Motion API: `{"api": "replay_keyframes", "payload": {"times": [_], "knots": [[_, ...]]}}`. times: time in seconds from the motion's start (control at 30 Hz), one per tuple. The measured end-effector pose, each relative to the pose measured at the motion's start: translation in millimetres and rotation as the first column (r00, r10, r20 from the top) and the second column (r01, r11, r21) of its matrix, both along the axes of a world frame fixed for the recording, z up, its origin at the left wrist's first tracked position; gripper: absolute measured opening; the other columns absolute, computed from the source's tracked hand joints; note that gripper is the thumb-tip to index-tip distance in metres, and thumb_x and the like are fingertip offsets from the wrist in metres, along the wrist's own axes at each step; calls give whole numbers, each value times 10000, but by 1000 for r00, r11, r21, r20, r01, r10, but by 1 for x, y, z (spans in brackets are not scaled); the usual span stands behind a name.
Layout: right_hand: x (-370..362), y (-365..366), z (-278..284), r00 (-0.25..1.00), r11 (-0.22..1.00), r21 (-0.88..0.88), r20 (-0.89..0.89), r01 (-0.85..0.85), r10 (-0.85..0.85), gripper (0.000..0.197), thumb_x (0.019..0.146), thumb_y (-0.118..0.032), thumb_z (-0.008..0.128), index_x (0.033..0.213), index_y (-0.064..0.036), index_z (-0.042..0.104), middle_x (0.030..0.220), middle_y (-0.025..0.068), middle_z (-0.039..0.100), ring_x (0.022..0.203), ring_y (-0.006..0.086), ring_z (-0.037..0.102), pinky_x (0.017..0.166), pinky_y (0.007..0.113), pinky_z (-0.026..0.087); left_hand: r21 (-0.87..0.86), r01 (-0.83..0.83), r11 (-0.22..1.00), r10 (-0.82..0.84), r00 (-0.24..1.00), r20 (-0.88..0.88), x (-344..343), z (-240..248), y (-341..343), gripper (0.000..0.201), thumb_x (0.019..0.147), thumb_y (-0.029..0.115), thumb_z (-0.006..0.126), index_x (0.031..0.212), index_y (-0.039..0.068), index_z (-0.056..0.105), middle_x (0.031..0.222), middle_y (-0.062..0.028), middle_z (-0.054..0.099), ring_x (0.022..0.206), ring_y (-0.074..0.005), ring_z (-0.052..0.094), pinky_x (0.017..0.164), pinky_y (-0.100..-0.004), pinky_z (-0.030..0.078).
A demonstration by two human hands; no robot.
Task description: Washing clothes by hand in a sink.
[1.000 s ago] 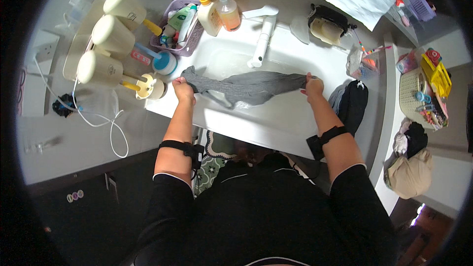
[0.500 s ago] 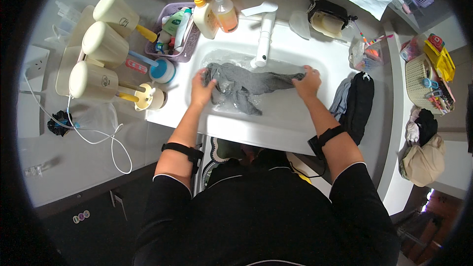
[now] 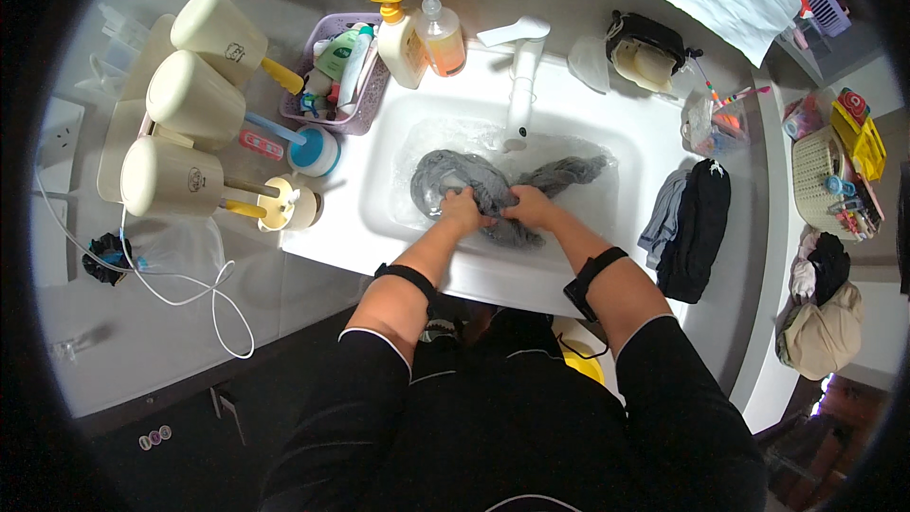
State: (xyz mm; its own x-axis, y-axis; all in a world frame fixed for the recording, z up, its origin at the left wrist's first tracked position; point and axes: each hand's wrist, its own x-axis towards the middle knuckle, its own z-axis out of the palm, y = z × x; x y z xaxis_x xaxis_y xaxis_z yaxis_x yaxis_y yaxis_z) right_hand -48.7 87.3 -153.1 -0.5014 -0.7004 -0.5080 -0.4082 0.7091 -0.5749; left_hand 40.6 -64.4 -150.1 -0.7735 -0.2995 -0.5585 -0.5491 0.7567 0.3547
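Note:
A wet grey garment (image 3: 464,171) lies in the shallow water of the white sink (image 3: 597,270), one part bunched at the left and one end stretching right, beneath the faucet. My left hand (image 3: 461,212) is closed on the cloth at its near middle, fingers curled into the folds. Close beside it, my right hand (image 3: 533,209) grips the same garment, thumb and fingers pinching the fabric. The fingertips of both hands are partly hidden in the cloth. Above the far side of the basin stands the white faucet (image 3: 521,85); whether water runs from it I cannot tell.
Folded dark clothes (image 3: 697,232) lie right of the sink. Behind its left side stand a yellow-topped pump bottle (image 3: 403,47), a clear bottle with orange liquid (image 3: 442,43) and a purple basket (image 3: 358,114). Cream cups (image 3: 175,175) and a white cable (image 3: 180,270) are at the left.
Both hands have moved inward from the garment's two ends to its near middle. The garment is now more bunched, its right end lying loose in the water. My view has shifted slightly.

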Motion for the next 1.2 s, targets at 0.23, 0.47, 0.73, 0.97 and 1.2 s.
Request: {"api": "replay_keyframes", "payload": {"times": [0.23, 0.47, 0.73, 0.97, 1.2], "knots": [[-22, 25, 38, 748, 742, -256, 479, 620, -459, 558, 762, -370, 645, 1107, 38, 484, 1013, 145, 554, 963, 230, 521, 798, 336, 423, 230, -161, 960, 241, 891, -385, 14, 22, -21, 272, 659, -26, 528, 919, 35, 583, 886, -197, 608, 893, -324, 578, 790, -348, 437], [-38, 43, 106, 961, 942, -193, 35, 276, -275, 522, 566, -319, 790, 915, 26, 615, 848, 174, 622, 813, 292, 595, 752, 363, 473, 351, -241, 905, 398, 773, -494, 34, 34, -77, 183, 640, -75, 455, 762, 2, 567, 669, -137, 586, 622, -238, 547, 609, -321, 429], [-37, 55, 75, 874, 901, -323, -294, 290, -387, 377, 604, -168, 756, 906, 9, 615, 887, 172, 602, 851, 305, 573, 775, 359, 458, 339, -415, 844, 531, 733, -425, 43, 48, -107, 168, 616, -89, 457, 707, 32, 529, 587, -11, 472, 533, -125, 426, 481, -284, 341], [-15, 45, 40, 908, 941, -256, -298, 221, -294, 206, 655, -72, 668, 853, -35, 628, 899, 155, 596, 874, 295, 570, 793, 357, 454, 10, -524, 852, 455, 731, -509, 57, 53, -84, 368, 645, 4, 588, 1002, 69, 525, 1072, -201, 494, 935, -330, 496, 834, -385, 403], [24, 8, -6, 971, 983, 85, -161, -164, 176, 438, 658, -309, 664, 998, -38, 612, 1008, 178, 597, 932, 318, 567, 817, 370, 446, 94, 14, 995, 41, 831, -554, 49, 41, -47, 375, 617, 5, 627, 981, 67, 562, 981, -116, 540, 919, -281, 530, 790, -360, 435]]}}
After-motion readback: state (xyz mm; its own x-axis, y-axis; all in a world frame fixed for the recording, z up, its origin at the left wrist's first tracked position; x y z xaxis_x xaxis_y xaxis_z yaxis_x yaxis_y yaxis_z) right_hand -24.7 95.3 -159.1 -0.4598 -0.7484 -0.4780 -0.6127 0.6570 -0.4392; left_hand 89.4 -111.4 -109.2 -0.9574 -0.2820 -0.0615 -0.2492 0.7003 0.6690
